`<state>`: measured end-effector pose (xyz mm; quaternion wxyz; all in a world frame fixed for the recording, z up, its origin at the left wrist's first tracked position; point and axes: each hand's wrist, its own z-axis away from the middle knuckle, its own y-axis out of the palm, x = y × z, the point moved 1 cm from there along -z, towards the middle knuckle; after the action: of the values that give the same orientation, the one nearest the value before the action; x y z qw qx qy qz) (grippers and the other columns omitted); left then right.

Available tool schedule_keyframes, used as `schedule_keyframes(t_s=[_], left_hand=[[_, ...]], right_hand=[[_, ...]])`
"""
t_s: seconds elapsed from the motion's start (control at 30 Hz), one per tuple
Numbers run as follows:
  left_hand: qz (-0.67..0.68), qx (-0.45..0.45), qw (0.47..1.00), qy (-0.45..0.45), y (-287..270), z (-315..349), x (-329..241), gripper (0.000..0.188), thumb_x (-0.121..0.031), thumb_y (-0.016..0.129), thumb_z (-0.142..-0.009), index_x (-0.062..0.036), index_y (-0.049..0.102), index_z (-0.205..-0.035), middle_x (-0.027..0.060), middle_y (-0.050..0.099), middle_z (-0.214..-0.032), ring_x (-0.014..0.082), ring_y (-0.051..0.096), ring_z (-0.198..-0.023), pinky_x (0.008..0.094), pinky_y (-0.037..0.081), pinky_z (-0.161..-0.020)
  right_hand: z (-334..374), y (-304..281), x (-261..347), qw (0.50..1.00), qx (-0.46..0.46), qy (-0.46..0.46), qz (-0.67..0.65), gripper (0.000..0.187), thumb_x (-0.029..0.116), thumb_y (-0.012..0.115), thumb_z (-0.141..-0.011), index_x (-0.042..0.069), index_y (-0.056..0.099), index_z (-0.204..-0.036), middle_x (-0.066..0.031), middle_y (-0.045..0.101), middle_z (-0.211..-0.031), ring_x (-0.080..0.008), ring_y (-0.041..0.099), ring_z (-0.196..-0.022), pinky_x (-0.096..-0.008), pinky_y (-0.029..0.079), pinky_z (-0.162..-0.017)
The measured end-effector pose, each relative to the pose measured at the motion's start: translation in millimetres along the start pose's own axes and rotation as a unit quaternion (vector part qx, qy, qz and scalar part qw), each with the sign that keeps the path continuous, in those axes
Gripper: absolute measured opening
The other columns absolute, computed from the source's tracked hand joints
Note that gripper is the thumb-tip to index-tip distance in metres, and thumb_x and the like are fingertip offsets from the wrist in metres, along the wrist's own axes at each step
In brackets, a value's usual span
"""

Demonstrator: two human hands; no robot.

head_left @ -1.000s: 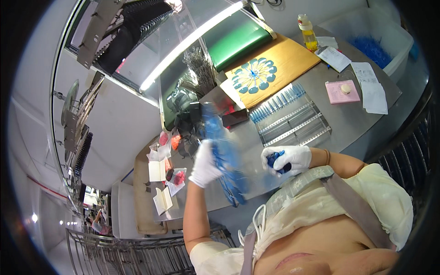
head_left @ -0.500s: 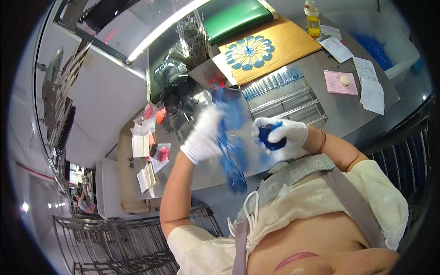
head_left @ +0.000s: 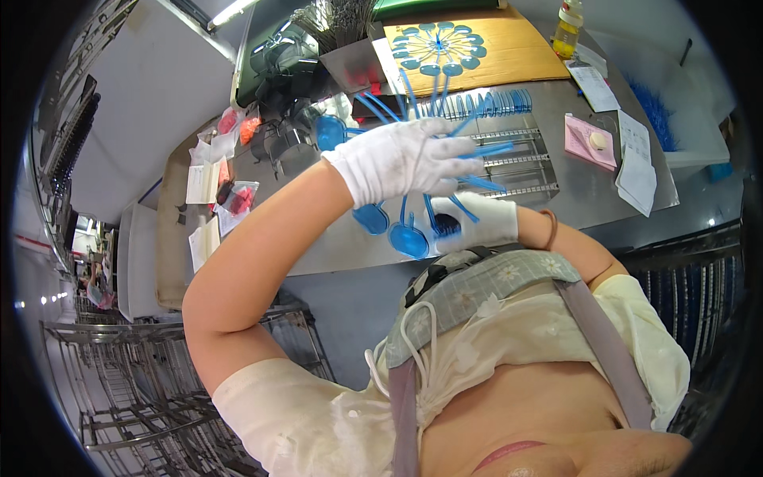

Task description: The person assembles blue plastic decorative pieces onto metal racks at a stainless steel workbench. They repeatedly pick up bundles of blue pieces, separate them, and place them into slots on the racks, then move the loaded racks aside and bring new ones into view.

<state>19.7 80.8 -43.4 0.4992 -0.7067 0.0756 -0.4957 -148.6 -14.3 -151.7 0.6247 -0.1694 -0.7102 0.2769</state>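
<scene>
White fabric covers both hands on my feed. I see the left hand (head_left: 401, 163) with its fingers curved and slightly parted, grasping a fanned cluster of glossy blue paddles with thin stems (head_left: 409, 241), nearer the wearer than the flat tan board (head_left: 524, 57) bearing a ring of blue shapes. The right hand (head_left: 489, 221), farther from that board, curls around a dark blue rounded object (head_left: 447, 226).

Beneath the board runs a grey metal counter (head_left: 590, 189); right of the board stand a bottle of yellow liquid (head_left: 566, 36) and, lower, a pink pad (head_left: 584, 147). Metal wire racks (head_left: 135, 437) stand well to its lower left.

The left glove hides the cluster's middle, blue paddles partly cover the right fingers, and I cannot identify the rounded object.
</scene>
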Motion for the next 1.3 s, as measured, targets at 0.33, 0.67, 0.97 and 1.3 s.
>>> schedule_keyframes(t_s=[0.33,0.67,0.97,1.3], left_hand=[[0.053,-0.115,0.989,-0.083,-19.8,1.3,-6.1,0.032,-0.029,0.076,-0.076,-0.0344,0.067,-0.107,-0.0034,0.056,-0.145,0.0218,0.056,-0.129,0.0398,0.054,-0.097],[0.123,-0.227,0.893,-0.369,-23.8,52.8,-10.0,0.031,-0.011,0.07,-0.079,-0.0164,0.063,-0.109,0.0122,0.058,-0.143,0.0385,0.058,-0.125,0.0503,0.05,-0.095],[0.159,0.057,0.96,-0.224,-35.3,4.1,-44.3,0.033,-0.018,0.072,-0.078,-0.0208,0.063,-0.109,0.0098,0.059,-0.138,0.028,0.06,-0.125,0.046,0.051,-0.099],[0.167,-0.173,0.856,-0.458,-55.9,38.3,-48.8,0.062,-0.008,0.076,-0.071,-0.0129,0.059,-0.13,0.0172,0.061,-0.124,0.0384,0.061,-0.106,0.0484,0.053,-0.088]], right_hand=[[10.9,31.2,3.1,0.721,0.098,0.061,-0.684,0.057,0.029,0.077,-0.092,0.007,0.054,-0.139,-0.01,0.07,-0.112,-0.0216,0.07,-0.099,-0.0372,0.058,-0.086],[13.6,16.8,7.5,0.965,-0.131,-0.105,-0.2,0.06,0.018,0.086,-0.078,0.005,0.06,-0.131,-0.0147,0.063,-0.121,-0.0273,0.065,-0.111,-0.0372,0.055,-0.094],[-12.9,48.5,15.5,0.945,0.155,0.032,-0.285,0.037,0.019,0.08,-0.089,0.005,0.068,-0.121,-0.0096,0.066,-0.121,-0.0218,0.065,-0.113,-0.0376,0.053,-0.098],[2.3,46.8,20.8,0.771,0.079,0.054,-0.63,0.061,0.018,0.078,-0.091,0.0,0.051,-0.143,-0.0123,0.067,-0.124,-0.0239,0.068,-0.115,-0.0375,0.057,-0.098]])
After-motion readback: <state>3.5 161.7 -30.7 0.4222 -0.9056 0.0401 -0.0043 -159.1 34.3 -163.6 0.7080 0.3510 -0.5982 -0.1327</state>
